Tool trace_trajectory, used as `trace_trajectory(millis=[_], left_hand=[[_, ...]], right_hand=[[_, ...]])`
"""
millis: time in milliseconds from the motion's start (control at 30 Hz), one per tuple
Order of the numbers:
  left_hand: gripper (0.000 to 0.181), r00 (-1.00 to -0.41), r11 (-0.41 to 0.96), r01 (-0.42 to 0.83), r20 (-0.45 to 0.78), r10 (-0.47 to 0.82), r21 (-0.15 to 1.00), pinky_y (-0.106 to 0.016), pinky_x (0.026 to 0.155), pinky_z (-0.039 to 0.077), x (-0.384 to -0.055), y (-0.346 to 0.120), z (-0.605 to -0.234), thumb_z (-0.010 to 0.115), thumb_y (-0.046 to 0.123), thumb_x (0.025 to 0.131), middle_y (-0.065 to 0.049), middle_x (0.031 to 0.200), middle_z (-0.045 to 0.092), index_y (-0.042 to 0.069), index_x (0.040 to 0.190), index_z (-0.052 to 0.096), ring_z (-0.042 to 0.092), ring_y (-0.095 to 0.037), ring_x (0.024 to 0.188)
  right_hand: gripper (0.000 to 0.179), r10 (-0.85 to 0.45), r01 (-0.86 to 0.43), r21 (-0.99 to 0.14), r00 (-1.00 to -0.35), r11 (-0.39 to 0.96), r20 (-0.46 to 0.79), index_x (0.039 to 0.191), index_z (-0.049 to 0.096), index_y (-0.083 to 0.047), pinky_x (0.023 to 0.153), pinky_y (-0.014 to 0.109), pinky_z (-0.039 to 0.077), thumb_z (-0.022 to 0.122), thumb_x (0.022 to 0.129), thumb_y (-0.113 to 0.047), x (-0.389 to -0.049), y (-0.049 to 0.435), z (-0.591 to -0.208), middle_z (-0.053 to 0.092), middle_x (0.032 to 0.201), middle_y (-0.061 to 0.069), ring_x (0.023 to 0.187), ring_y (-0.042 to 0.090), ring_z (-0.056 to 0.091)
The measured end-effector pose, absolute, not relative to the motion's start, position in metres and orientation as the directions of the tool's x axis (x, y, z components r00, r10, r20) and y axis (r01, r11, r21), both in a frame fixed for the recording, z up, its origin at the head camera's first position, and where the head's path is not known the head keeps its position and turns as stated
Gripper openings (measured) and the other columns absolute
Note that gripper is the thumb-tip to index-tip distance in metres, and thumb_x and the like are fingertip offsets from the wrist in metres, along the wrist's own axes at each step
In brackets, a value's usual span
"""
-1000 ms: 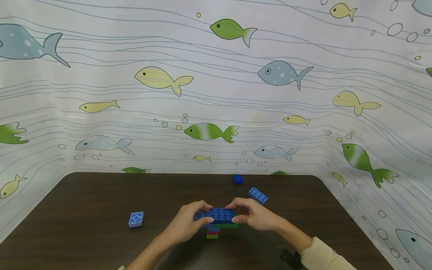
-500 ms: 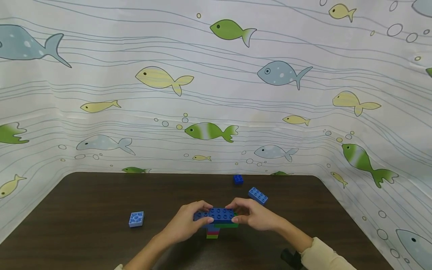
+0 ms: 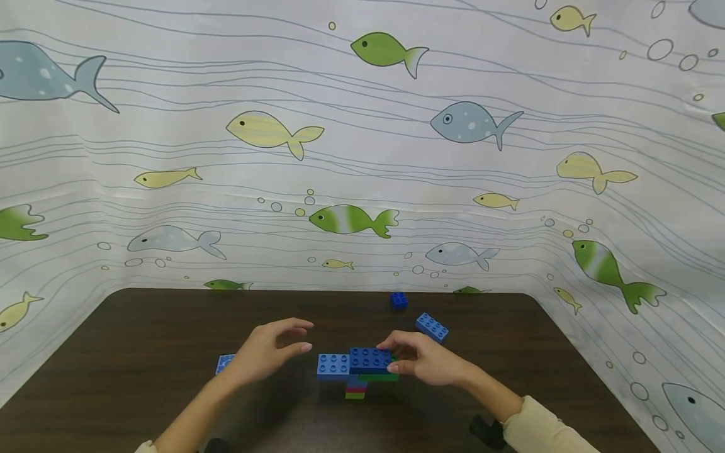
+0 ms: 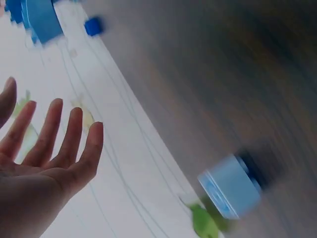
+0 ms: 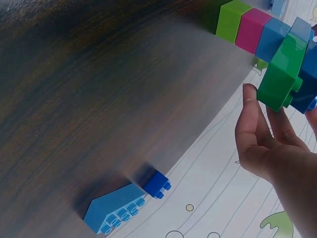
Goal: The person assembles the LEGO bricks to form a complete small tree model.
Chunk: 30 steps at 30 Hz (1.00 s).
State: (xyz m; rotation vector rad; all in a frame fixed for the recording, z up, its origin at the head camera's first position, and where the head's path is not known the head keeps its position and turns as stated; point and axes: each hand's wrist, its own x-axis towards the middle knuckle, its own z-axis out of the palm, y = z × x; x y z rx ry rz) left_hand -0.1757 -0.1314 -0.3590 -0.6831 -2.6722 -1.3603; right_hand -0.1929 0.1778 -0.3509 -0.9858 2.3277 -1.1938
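Note:
A toy brick structure stands mid-table. Its column of lime, pink and blue bricks carries a green brick and a light blue brick, with a dark blue brick on top. My right hand pinches the right end of the dark blue brick between thumb and fingers. Left of the structure, my left hand is apart from it, holding nothing. Its fingers are spread and loosely bent in the left wrist view.
A square light blue brick lies at the left, partly hidden by the left hand in the head view. Behind the right hand lie a long light blue brick and a small dark blue brick. A fish-print sheet borders the table.
My left hand has let go of the structure and moved left, uncovering the light blue brick's studs. The right hand has kept its place on the dark blue brick.

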Motion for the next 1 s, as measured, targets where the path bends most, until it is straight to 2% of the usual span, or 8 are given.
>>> trace_trajectory(millis=[167, 433, 800, 1000], left_hand=[[0.043, -0.932, 0.584, 0.350, 0.211, 0.294, 0.732, -0.041, 0.072, 0.049, -0.177, -0.165, -0.360, 0.073, 0.026, 0.077, -0.013, 0.106, 0.064, 0.007, 0.113, 0.061, 0.060, -0.031, 0.095], [0.053, -0.959, 0.672, 0.273, 0.144, 0.243, 0.689, -0.055, 0.080, 0.042, -0.175, -0.205, -0.377, 0.077, 0.030, 0.071, -0.015, 0.110, 0.062, 0.006, 0.115, 0.059, 0.050, -0.041, 0.107], [0.056, -0.971, 0.742, 0.225, 0.082, 0.225, 0.632, -0.056, 0.081, 0.040, -0.178, -0.228, -0.397, 0.082, 0.025, 0.063, -0.016, 0.106, 0.061, 0.003, 0.110, 0.061, 0.053, -0.040, 0.102], [0.052, -0.974, 0.742, 0.211, 0.071, 0.217, 0.637, -0.048, 0.076, 0.045, -0.181, -0.229, -0.405, 0.083, 0.018, 0.061, -0.014, 0.103, 0.060, 0.004, 0.107, 0.062, 0.057, -0.033, 0.093]], right_hand=[[0.026, -0.716, -0.433, -0.806, -0.698, 0.403, 0.017, 0.114, 0.056, -0.005, 0.070, 0.027, 0.048, 0.060, 0.089, -0.010, -0.194, 0.177, -0.351, 0.059, 0.106, 0.005, 0.087, 0.014, 0.057], [0.027, -0.719, -0.443, -0.802, -0.695, 0.400, 0.024, 0.114, 0.056, -0.005, 0.071, 0.027, 0.048, 0.060, 0.088, -0.010, -0.194, 0.177, -0.351, 0.059, 0.104, 0.005, 0.087, 0.014, 0.056], [0.027, -0.719, -0.440, -0.804, -0.694, 0.400, 0.022, 0.115, 0.056, -0.005, 0.072, 0.027, 0.048, 0.060, 0.088, -0.009, -0.195, 0.177, -0.351, 0.059, 0.103, 0.004, 0.087, 0.014, 0.056], [0.026, -0.718, -0.436, -0.804, -0.696, 0.403, 0.018, 0.114, 0.056, -0.005, 0.074, 0.028, 0.048, 0.059, 0.088, -0.009, -0.194, 0.177, -0.350, 0.059, 0.103, 0.004, 0.088, 0.014, 0.056]])
